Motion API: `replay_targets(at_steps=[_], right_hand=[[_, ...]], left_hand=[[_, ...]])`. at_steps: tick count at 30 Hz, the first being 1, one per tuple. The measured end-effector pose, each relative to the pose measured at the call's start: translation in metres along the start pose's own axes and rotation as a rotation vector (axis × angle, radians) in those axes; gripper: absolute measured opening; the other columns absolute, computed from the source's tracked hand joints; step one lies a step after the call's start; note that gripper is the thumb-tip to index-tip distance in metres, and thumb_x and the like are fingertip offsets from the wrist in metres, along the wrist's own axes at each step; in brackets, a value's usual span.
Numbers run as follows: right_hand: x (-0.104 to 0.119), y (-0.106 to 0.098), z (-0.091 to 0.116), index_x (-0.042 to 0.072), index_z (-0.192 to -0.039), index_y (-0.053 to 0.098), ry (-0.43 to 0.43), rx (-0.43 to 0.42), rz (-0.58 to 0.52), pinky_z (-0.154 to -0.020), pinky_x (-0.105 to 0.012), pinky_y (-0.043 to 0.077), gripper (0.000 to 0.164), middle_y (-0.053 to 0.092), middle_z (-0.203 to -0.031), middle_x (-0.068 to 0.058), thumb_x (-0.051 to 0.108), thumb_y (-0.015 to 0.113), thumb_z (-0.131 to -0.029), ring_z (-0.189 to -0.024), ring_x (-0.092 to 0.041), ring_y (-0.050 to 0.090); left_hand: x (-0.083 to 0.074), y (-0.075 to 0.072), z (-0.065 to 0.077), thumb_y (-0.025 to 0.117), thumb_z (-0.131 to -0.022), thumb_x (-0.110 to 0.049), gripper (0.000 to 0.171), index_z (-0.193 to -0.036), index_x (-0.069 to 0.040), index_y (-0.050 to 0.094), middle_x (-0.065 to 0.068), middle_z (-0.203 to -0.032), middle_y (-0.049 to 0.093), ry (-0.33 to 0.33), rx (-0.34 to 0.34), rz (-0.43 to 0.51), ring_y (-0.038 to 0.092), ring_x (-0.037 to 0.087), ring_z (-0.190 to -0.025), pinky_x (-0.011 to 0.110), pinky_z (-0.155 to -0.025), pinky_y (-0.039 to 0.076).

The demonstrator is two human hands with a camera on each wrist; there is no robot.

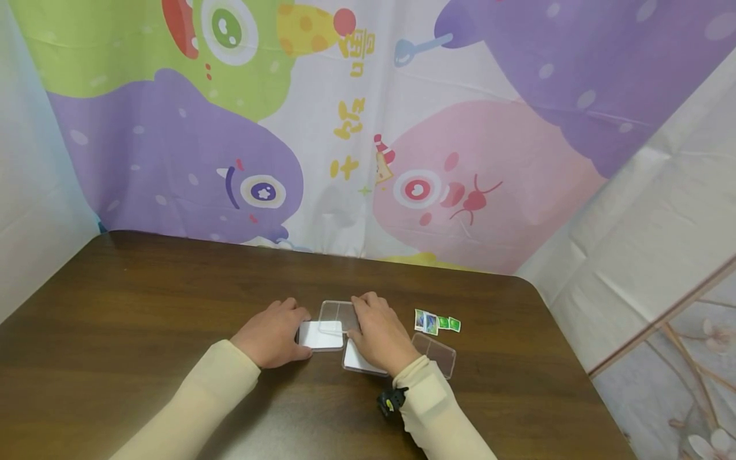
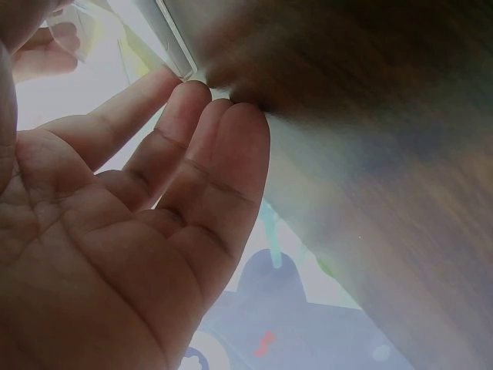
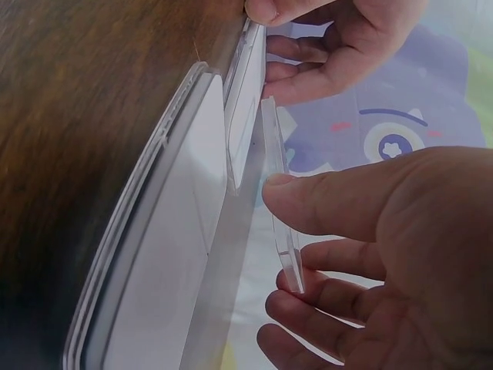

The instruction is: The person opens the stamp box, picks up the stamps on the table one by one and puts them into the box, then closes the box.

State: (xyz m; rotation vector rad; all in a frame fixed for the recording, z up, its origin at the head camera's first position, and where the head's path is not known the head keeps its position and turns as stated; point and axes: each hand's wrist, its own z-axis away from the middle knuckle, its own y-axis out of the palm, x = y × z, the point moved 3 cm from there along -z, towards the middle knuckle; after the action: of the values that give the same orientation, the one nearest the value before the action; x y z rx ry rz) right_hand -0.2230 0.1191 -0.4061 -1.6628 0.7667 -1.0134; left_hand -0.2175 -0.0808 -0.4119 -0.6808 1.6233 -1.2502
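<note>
In the head view my right hand (image 1: 379, 332) holds a clear plastic lid (image 1: 332, 312) above the table, tilted over a shallow clear box with a white stack inside (image 1: 323, 341). The right wrist view has the thumb on one face of the lid (image 3: 273, 142) and fingers on the other. My left hand (image 1: 266, 335) grips that box by its left end, thumb at the near corner and fingers at the far one. Below the right hand lies a second clear box with white contents (image 1: 358, 361), partly hidden by that hand in the head view.
Another clear lid (image 1: 441, 359) lies right of the boxes, partly behind the right wrist. Beyond it are small picture pieces (image 1: 427, 322) and green ones (image 1: 449, 324). A brown wooden table (image 1: 144, 306) carries everything, with a cartoon-printed curtain (image 1: 339, 211) along its far edge.
</note>
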Motion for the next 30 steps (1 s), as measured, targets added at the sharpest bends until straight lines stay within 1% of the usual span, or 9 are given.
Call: replay_targets(at_steps=[7, 16, 23, 30], right_hand=[[-0.0016, -0.0008, 0.0010, -0.004, -0.145, 0.053, 0.024, 0.018, -0.016, -0.107, -0.048, 0.046, 0.057, 0.058, -0.135, -0.018, 0.020, 0.073, -0.098, -0.125, -0.033, 0.056], [-0.0039, -0.0024, 0.0009, -0.004, -0.145, 0.053, 0.032, 0.014, -0.015, -0.104, -0.048, 0.047, 0.056, 0.058, -0.135, -0.019, 0.018, 0.072, -0.097, -0.124, -0.034, 0.056], [-0.0053, -0.0030, 0.0014, -0.004, -0.143, 0.054, 0.029, 0.016, -0.012, -0.101, -0.049, 0.049, 0.055, 0.058, -0.134, -0.020, 0.019, 0.074, -0.097, -0.121, -0.034, 0.057], [-0.0067, -0.0030, 0.0016, -0.004, -0.142, 0.055, 0.033, 0.027, 0.007, -0.098, -0.047, 0.050, 0.057, 0.059, -0.131, -0.020, 0.022, 0.076, -0.095, -0.117, -0.033, 0.057]], left_hand=[[-0.0006, 0.0013, -0.0003, 0.088, -0.079, -0.032, 0.050, -0.115, -0.004, 0.069, 0.008, -0.104, 0.060, -0.007, 0.012, -0.007, 0.055, 0.026, -0.091, 0.044, -0.079, 0.051], [0.0002, 0.0024, -0.0011, 0.088, -0.078, -0.033, 0.049, -0.113, -0.004, 0.069, 0.007, -0.102, 0.059, 0.002, -0.002, -0.011, 0.055, 0.026, -0.091, 0.044, -0.079, 0.051], [0.0011, 0.0035, -0.0029, 0.088, -0.078, -0.034, 0.050, -0.115, -0.005, 0.070, 0.007, -0.103, 0.059, 0.002, -0.003, -0.008, 0.055, 0.026, -0.091, 0.044, -0.079, 0.051], [0.0010, 0.0019, -0.0013, 0.088, -0.078, -0.032, 0.049, -0.114, -0.004, 0.070, 0.008, -0.102, 0.059, 0.004, -0.003, -0.004, 0.055, 0.026, -0.091, 0.044, -0.078, 0.051]])
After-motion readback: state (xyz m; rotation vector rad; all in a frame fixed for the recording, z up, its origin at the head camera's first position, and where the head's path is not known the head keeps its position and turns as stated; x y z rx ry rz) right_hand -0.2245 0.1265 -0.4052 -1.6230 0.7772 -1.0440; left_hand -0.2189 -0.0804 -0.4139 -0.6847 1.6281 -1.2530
